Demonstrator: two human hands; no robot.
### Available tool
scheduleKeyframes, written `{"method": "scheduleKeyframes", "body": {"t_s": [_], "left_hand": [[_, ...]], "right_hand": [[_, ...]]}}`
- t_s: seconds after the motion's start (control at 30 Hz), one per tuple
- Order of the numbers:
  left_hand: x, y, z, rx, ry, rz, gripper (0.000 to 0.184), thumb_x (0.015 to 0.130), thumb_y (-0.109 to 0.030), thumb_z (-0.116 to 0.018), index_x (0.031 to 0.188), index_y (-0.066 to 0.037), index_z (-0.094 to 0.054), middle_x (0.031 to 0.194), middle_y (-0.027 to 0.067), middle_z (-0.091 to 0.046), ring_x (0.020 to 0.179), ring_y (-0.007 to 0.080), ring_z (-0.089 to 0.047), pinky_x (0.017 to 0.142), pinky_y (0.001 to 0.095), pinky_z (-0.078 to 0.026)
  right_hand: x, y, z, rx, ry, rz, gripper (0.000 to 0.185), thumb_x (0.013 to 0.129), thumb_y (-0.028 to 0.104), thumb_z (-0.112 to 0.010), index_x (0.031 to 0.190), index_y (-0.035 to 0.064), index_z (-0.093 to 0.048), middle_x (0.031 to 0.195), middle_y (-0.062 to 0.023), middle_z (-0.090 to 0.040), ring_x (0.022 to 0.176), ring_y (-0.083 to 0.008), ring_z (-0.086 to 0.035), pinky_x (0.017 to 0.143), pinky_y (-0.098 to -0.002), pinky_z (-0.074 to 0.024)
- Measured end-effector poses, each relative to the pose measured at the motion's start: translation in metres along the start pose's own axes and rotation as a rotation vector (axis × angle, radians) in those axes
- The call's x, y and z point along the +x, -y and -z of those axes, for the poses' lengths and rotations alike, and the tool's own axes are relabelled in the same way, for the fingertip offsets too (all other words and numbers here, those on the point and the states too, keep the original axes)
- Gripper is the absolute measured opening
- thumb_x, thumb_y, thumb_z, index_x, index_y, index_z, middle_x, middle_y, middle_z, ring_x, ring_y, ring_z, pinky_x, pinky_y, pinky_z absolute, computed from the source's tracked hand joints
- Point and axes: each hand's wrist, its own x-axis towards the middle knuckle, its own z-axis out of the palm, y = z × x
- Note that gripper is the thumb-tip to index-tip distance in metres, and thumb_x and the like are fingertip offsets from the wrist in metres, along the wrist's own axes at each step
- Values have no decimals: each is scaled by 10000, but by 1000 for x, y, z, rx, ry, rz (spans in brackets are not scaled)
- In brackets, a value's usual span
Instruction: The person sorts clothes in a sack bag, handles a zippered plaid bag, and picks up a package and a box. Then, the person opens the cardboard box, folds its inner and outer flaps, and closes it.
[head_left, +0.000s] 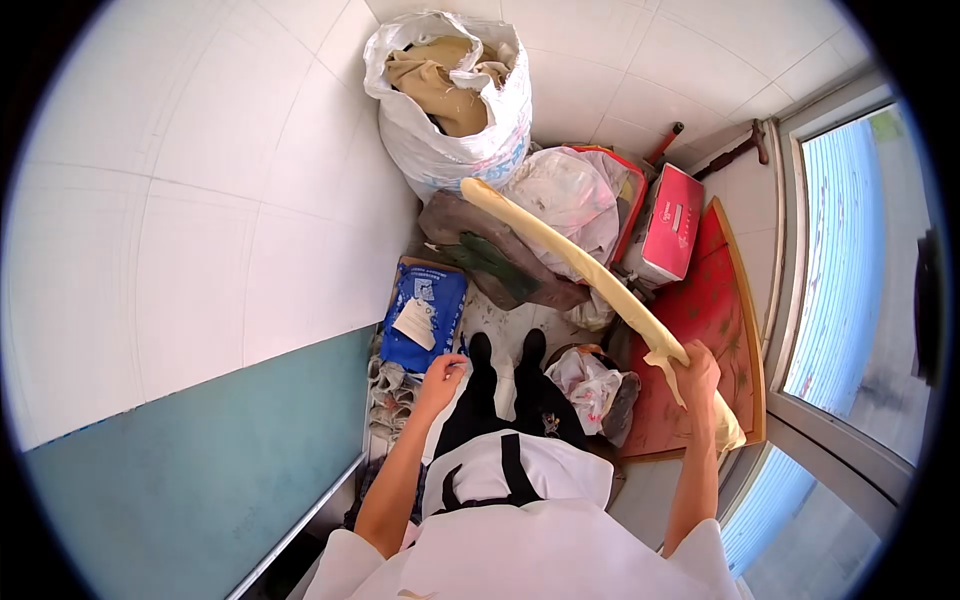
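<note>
My right hand (pixel 697 372) is closed around a long, pale yellow roll (pixel 570 250), near its lower end. The roll slants up and left across the view, its far end close to a white woven sack. What it is made of I cannot make out. My left hand (pixel 443 378) is beside my left leg, fingers loosely bent and a little apart, with nothing visible in them. Just beyond that hand lies a blue printed bag (pixel 425 310) with a piece of beige card (pixel 415 322) on it.
The white sack (pixel 455 150) with tan cloth stands in the corner. Dark slabs (pixel 450 220) lie before my feet, near a white plastic bag (pixel 570 195) and a red-and-white box (pixel 672 225). A red wood-edged panel (pixel 700 330) leans right, by a framed glass door (pixel 835 270).
</note>
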Motion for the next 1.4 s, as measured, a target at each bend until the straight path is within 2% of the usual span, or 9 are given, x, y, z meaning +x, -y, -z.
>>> {"method": "scheduleKeyframes", "body": {"t_s": [0.07,0.17,0.37,0.63,0.73,0.87,1.1,1.3,1.4], "left_hand": [[19,-35,-13,-95,119,-56,316,982,-154,-663,1270,-27,-633,1191,89,-675,1018,159,-662,862,302,-532],[16,-106,-27,-412,284,0,553,984,-258,-716,1451,-46,-506,1440,88,-569,1297,185,-561,1044,347,-478],[12,-157,-26,-909,710,-195,706,949,-335,-775,1514,-107,-419,1484,43,-535,1371,187,-504,1133,444,-408],[5,-153,-35,-1045,291,-89,354,991,-177,-721,1323,-108,-617,1275,11,-670,1148,176,-659,978,354,-547],[-11,-156,-22,-1040,187,-123,355,994,-171,-717,1325,-95,-612,1292,25,-658,1161,171,-646,969,335,-547],[-12,-148,6,-959,97,-245,365,1017,-167,-683,1354,-58,-593,1351,57,-641,1220,205,-635,1031,377,-541],[-12,-159,26,-534,-95,-640,258,1009,-118,-696,1232,10,-680,1215,70,-702,1113,134,-630,982,295,-493],[0,-172,-5,-160,50,-721,231,937,-62,-709,1152,23,-705,1123,85,-744,1013,130,-670,932,295,-519],[-7,-214,-20,-146,272,-689,305,877,32,-686,1178,-5,-722,1111,82,-762,996,121,-682,912,276,-527]], "right_hand": [[-29,24,24,167,83,-26,240,752,125,-803,840,-16,-630,808,-155,-556,740,-378,-572,668,-433,-455],[-59,36,37,367,244,-74,216,772,46,-808,953,-17,-708,783,-61,-621,726,-167,-610,669,-352,-480],[-91,63,47,888,647,-254,288,843,91,-828,1107,5,-753,954,28,-734,856,-74,-638,806,-293,-528],[-93,85,40,536,647,-145,468,787,270,-869,1125,-23,-734,927,-93,-758,873,-182,-695,842,-339,-523],[-89,99,37,450,667,-121,543,774,301,-869,1185,-15,-708,1040,-139,-741,997,-252,-696,921,-364,-520],[-91,115,3,362,336,87,729,764,298,-865,1378,25,-580,1319,-170,-599,1245,-350,-583,1077,-412,-469],[-86,182,-3,470,123,156,538,827,184,-818,1294,6,-617,1232,-169,-615,1117,-344,-643,964,-406,-524],[-56,219,-5,602,211,213,726,843,144,-796,1477,51,-455,1349,-184,-532,1042,-301,-690,859,-384,-587],[-29,199,-49,838,191,370,669,826,149,-805,1428,64,-525,1429,-209,-518,1222,-347,-607,990,-402,-539]]}}
